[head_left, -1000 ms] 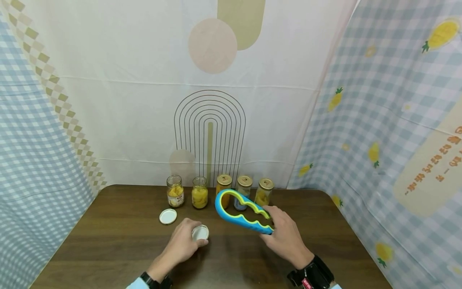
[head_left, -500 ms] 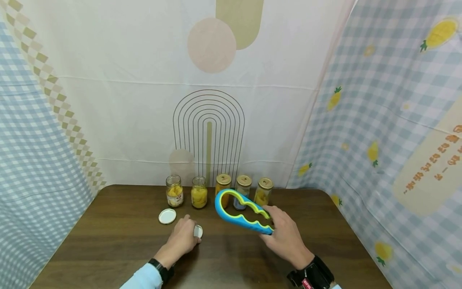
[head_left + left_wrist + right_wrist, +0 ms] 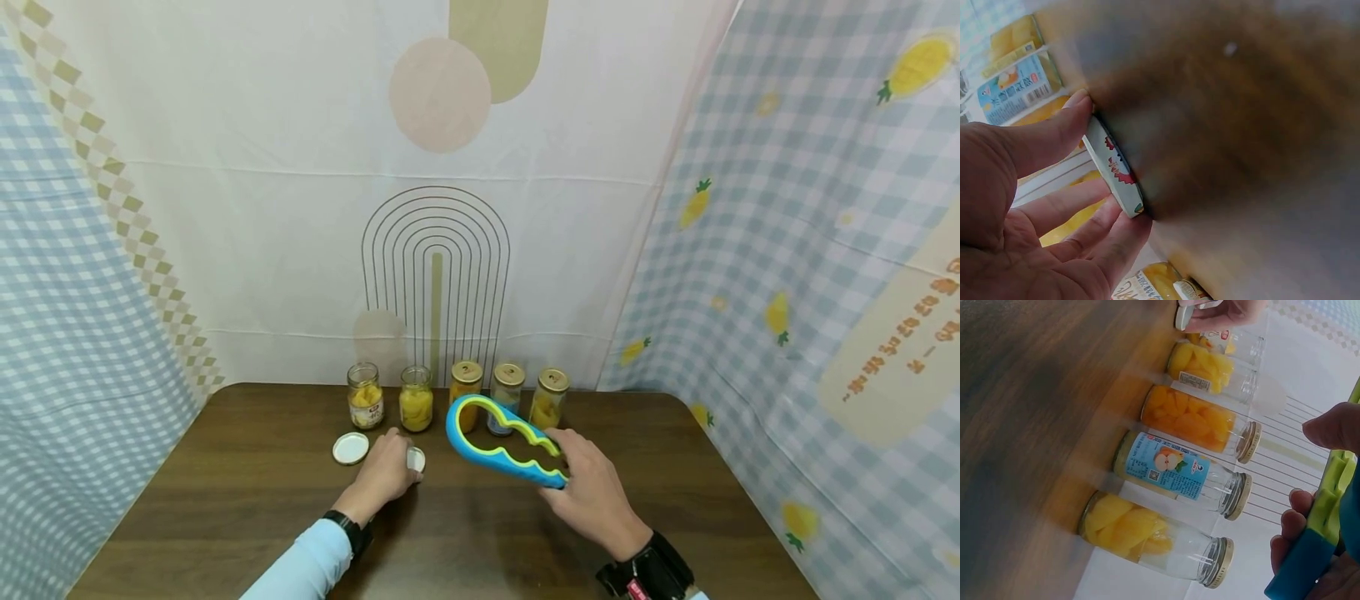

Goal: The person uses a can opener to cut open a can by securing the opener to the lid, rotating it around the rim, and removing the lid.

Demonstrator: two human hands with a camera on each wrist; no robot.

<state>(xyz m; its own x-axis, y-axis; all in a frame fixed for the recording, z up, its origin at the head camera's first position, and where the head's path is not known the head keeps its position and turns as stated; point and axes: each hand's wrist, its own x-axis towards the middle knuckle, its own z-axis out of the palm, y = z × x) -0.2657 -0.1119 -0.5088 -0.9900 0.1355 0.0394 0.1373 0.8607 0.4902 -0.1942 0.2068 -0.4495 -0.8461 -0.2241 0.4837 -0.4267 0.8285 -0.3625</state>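
Note:
My left hand [image 3: 386,469] pinches a white jar lid [image 3: 416,459] by its rim, low over the table in front of the open jars. In the left wrist view the lid [image 3: 1114,167] stands nearly edge-on between thumb and fingers, its printed side partly visible. My right hand [image 3: 592,487] grips the handle ends of a blue and lime-green jar opener [image 3: 480,454], a loop with wavy inner edges, held above the table. Another white lid [image 3: 350,448] lies flat, left of my left hand. Behind it stand two lidless jars of yellow fruit, a left jar [image 3: 366,404] and a right jar [image 3: 416,408].
Three jars with gold lids continue the row: one of orange fruit [image 3: 1188,419], one with a blue label [image 3: 1169,465] and one of yellow fruit [image 3: 1125,528]. The row stands along the back edge of the brown table [image 3: 247,483], close to the hanging white cloth [image 3: 285,250].
My left hand, pinching the lid, first shifts left and tilts it, then moves forward toward the jars. The right hand and jar opener stay almost still.

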